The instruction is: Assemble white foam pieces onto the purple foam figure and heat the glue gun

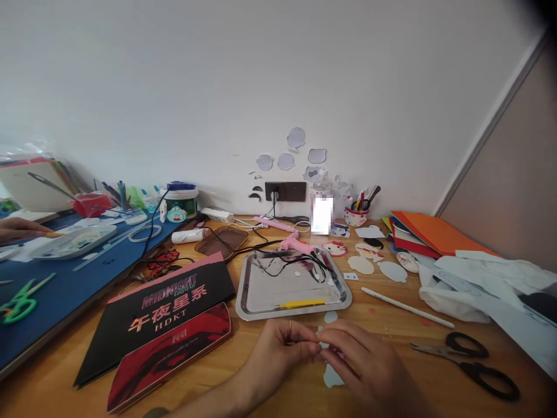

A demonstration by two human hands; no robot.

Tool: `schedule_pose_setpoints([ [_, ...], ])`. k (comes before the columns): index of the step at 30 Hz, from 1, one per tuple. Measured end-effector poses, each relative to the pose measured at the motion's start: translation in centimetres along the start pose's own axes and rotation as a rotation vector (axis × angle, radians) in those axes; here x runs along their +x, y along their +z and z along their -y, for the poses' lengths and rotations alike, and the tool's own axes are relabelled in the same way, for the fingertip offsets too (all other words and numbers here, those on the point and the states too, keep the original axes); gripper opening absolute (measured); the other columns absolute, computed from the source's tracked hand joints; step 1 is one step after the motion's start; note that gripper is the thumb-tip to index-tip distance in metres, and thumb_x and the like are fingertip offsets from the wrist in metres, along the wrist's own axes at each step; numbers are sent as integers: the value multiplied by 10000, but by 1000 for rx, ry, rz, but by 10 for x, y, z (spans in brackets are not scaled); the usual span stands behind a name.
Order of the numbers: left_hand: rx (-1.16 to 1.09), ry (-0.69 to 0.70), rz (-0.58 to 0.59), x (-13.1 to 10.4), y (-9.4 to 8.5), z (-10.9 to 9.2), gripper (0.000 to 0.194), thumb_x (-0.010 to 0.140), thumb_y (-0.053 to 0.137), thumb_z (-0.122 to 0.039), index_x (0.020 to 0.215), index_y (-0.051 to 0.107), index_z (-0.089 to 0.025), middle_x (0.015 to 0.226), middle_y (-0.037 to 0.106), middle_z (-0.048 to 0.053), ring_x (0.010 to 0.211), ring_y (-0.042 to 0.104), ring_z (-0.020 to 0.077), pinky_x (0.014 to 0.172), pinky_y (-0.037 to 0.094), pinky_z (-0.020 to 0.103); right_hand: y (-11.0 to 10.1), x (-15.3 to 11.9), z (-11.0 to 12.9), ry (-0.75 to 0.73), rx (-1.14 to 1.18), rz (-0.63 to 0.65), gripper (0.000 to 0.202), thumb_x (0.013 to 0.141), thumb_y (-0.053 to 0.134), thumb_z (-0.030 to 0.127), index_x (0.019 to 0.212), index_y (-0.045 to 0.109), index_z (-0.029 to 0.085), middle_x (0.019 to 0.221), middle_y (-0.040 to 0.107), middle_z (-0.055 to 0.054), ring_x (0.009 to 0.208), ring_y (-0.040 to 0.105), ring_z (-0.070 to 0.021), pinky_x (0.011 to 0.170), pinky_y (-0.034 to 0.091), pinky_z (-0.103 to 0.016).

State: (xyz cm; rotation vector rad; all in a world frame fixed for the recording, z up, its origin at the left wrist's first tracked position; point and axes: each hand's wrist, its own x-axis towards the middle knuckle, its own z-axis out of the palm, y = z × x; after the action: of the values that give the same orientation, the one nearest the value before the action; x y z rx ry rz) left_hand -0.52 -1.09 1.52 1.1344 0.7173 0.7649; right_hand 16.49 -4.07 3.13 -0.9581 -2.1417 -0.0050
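My left hand (pixel 278 351) and my right hand (pixel 368 360) meet over the wooden table in front of the metal tray. Fingertips of both hands pinch a small pale cutout piece (pixel 322 345), mostly covered by the fingers. A bit of something purple shows by my right fingers, too small to name. Under my right hand lies a light blue cutout (pixel 333 377), partly hidden. Another small light blue cutout (pixel 331 316) sits between my hands and the tray (pixel 255 313). A yellow-handled tool (pixel 302 303) rests in the tray.
Black-handled scissors (pixel 467 360) and a white pen (pixel 407 307) lie at right. Left are a black folder (pixel 108 325) and a red box (pixel 174 357). A pink glue gun (pixel 296 242) and cables lie behind. Another person's hand (pixel 21 228) is at far left.
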Motion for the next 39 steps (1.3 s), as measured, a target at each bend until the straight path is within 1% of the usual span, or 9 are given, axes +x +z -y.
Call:
schedule_pose_setpoints([
  [4, 54, -3, 32, -1, 0, 1, 173, 701, 660, -291, 711, 674, -119, 672, 650, 12, 632, 531, 89, 620, 367, 191, -3, -5, -1, -78, -85, -11, 246, 906, 343, 198, 959, 582, 176, 813, 657, -35, 748, 621, -122, 658, 502, -201],
  [6, 82, -3, 51, -1, 1, 1, 173, 698, 659, -286, 692, 663, -113, 654, 641, 11, 633, 533, 93, 637, 374, 201, -3, -9, -1, -61, -52, 4, 230, 901, 355, 193, 951, 579, 181, 790, 653, -27, 723, 619, -115, 646, 500, -194],
  [12, 90, -49, -5, 0, 2, 0, 221, 671, 663, -318, 664, 617, -102, 618, 609, 6, 573, 491, 81, 570, 337, 199, 3, -18, 0, 175, 65, 125, 46, 823, 514, 194, 854, 547, 205, 703, 602, 19, 615, 584, -102, 554, 468, -198],
  [14, 116, -50, -21, 0, 2, -1, 234, 670, 656, -328, 662, 607, -100, 623, 604, 12, 574, 480, 85, 561, 323, 203, 7, -19, 0, 256, 80, 156, 48, 793, 557, 180, 825, 535, 208, 682, 586, 37, 593, 575, -89, 546, 457, -187],
  [17, 162, -49, -33, -1, 2, -2, 220, 653, 663, -311, 678, 596, -103, 655, 600, 16, 609, 485, 96, 587, 332, 212, 9, -19, 0, 298, 77, 148, 81, 765, 585, 169, 799, 529, 217, 675, 589, 55, 593, 577, -80, 554, 452, -177],
  [23, 179, -38, -43, -3, 3, 0, 202, 627, 671, -277, 680, 557, -119, 648, 548, -13, 596, 454, 85, 579, 319, 207, 5, -15, 5, 214, 38, 79, 52, 782, 551, 222, 739, 523, 221, 621, 584, 57, 553, 573, -85, 509, 440, -172],
  [28, 125, -39, -4, -2, 3, 3, 198, 616, 669, -257, 655, 527, -125, 641, 561, -11, 585, 474, 86, 569, 316, 205, 5, -14, 7, 112, -23, 59, 157, 844, 478, 280, 708, 522, 216, 608, 586, 38, 536, 564, -87, 475, 414, -169],
  [33, 75, -52, -18, -3, 5, 2, 224, 575, 705, -229, 643, 520, -123, 622, 565, -20, 555, 461, 69, 541, 299, 189, 5, -14, 7, 65, -29, 26, 184, 869, 442, 266, 718, 526, 205, 632, 598, 19, 556, 565, -93, 494, 415, -171],
  [39, -86, -48, 53, -1, 3, 5, 263, 575, 736, -245, 654, 516, -124, 598, 575, -26, 527, 472, 60, 542, 324, 186, 3, -12, 8, 27, -15, -7, 139, 862, 457, 239, 767, 550, 200, 679, 625, 6, 599, 584, -106, 538, 453, -188],
])
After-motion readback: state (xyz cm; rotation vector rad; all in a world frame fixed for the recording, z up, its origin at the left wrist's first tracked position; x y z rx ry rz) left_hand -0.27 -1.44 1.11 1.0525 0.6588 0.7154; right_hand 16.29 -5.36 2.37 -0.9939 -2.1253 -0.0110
